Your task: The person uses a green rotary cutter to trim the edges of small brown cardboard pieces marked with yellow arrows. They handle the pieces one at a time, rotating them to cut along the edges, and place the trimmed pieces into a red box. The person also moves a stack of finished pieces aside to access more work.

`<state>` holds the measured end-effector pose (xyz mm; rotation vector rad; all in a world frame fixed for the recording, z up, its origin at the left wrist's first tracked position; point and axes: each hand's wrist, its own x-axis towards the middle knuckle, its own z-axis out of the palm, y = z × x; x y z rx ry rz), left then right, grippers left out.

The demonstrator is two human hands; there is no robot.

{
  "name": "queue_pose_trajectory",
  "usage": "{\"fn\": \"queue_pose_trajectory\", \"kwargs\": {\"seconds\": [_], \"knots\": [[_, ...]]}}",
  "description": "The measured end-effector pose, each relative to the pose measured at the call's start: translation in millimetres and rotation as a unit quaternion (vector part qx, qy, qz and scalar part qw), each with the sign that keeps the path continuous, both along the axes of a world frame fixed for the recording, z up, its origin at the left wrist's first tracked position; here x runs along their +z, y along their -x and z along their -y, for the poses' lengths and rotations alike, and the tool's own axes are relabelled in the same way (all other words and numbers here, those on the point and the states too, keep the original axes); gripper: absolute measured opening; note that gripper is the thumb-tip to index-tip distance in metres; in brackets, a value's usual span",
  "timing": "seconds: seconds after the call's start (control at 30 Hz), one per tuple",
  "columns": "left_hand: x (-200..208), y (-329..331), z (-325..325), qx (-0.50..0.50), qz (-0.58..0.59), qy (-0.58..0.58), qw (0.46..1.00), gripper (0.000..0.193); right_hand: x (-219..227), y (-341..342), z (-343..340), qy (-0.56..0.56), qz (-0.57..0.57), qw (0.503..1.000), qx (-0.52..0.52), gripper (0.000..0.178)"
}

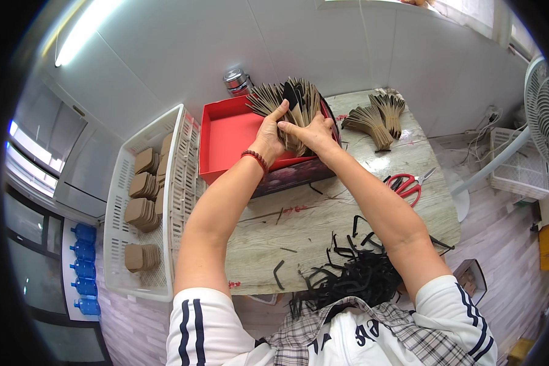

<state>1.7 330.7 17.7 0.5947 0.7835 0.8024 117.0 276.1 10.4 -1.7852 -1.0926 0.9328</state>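
Over the open red box [221, 137], both hands grip a thick bundle of flat brown strips [296, 119], its upper ends spread like a fan. A black piece shows among the strips. My left hand [269, 133], with a beaded red bracelet at the wrist, closes round the bundle's left side. From the right, my right hand [316, 135] wraps round it, thumb pointing left across the front. The bundle's lower end is partly hidden by the hands. Two similar fanned bundles [372, 127] lie on the table to the right.
Red-handled scissors [410, 186] lie on the table's right. Black strips [354, 274] are heaped at the near edge. A white crate [178, 152] with stacks of brown pads [143, 213] stands left. A metal flask [235, 80] stands behind the box; a fan [546, 116] is far right.
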Motion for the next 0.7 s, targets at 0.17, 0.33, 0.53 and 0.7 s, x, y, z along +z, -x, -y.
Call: {"fn": "queue_pose_trajectory", "kwargs": {"seconds": [0.17, 0.33, 0.53, 0.7], "knots": [[16.9, 5.5, 5.6, 0.006, 0.018, -0.016, 1.000, 0.049, 12.1, 10.2, 8.3, -0.042, 0.046, 0.998, -0.017, 0.128], [70.3, 19.3, 31.3, -0.036, 0.060, -0.064, 0.996, 0.051, 60.2, 19.6, 32.1, -0.141, 0.093, 0.985, -0.029, 0.128], [100.3, 26.7, 133.3, -0.076, 0.162, -0.194, 0.964, 0.059, 91.0, 27.4, 131.2, -0.270, 0.165, 0.949, -0.014, 0.121], [54.3, 45.2, 234.0, -0.020, 0.197, -0.179, 0.964, 0.052, 53.0, 41.5, 229.5, -0.341, 0.207, 0.917, 0.000, 0.117]]}}
